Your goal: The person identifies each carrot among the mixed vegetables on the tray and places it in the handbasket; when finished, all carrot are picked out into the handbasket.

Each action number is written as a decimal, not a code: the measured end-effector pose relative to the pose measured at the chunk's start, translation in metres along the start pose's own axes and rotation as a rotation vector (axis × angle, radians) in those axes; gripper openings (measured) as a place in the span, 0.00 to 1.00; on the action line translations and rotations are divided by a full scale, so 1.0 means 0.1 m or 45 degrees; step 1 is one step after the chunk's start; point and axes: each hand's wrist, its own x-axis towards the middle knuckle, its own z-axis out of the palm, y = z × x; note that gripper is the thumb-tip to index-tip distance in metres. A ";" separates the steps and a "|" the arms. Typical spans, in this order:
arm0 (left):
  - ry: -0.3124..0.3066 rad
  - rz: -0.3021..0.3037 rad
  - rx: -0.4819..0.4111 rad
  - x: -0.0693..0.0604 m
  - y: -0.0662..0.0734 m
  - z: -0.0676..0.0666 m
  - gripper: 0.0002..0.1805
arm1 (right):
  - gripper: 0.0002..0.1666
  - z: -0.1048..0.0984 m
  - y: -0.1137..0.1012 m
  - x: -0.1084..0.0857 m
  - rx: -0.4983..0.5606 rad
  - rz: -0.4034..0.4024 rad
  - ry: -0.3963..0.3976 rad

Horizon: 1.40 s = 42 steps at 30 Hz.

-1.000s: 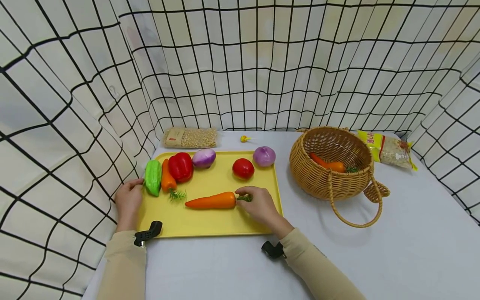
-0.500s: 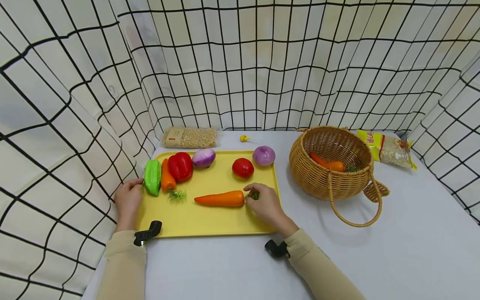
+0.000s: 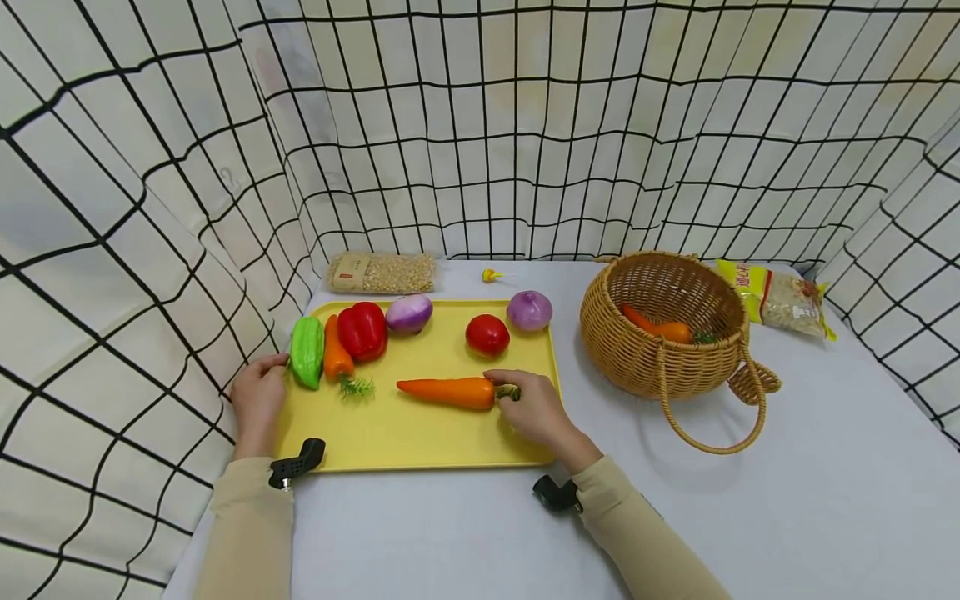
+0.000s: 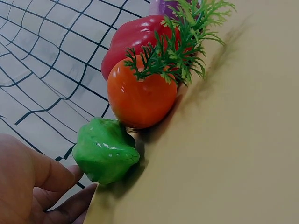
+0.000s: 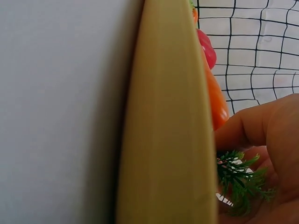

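Note:
Between the thumb and fingers of my right hand (image 3: 534,408), the leafy top (image 5: 243,179) of a large orange carrot (image 3: 453,392) is pinched. The carrot lies crosswise over the yellow tray (image 3: 390,450), its tip pointing left. My left hand (image 3: 258,393) holds the tray's left edge, its fingers partly hidden. Right beside those fingertips lies a ridged green vegetable (image 4: 105,151). A second carrot (image 3: 337,357), a red bell pepper (image 3: 363,332) and a purple-white eggplant-like vegetable (image 3: 408,314) follow along the tray. Further right sit a tomato (image 3: 487,335) and a purple onion (image 3: 529,310).
A wicker basket (image 3: 622,367) with a carrot (image 3: 675,332) inside stands right of the tray, its looped handle hanging forward. Bags of grain (image 3: 384,273) and of yellow-labelled food (image 3: 791,304) lie at the back, with a small yellow item (image 3: 491,275) between them. Netting surrounds the table.
My right hand has drawn the large carrot to the right across the tray and tilted its tip slightly away from me. The left hand has stayed in place.

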 end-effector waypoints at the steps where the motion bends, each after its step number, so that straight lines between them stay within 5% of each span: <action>1: 0.002 -0.001 0.002 0.00 0.00 0.00 0.24 | 0.26 -0.01 0.00 0.00 -0.005 -0.003 -0.002; 24: 0.013 0.020 0.016 -0.02 0.01 0.00 0.23 | 0.21 -0.15 -0.11 0.06 -0.127 -0.119 -0.014; 42: 0.015 0.049 0.042 -0.02 0.02 -0.01 0.23 | 0.24 -0.07 -0.23 0.20 -0.259 -0.085 -0.236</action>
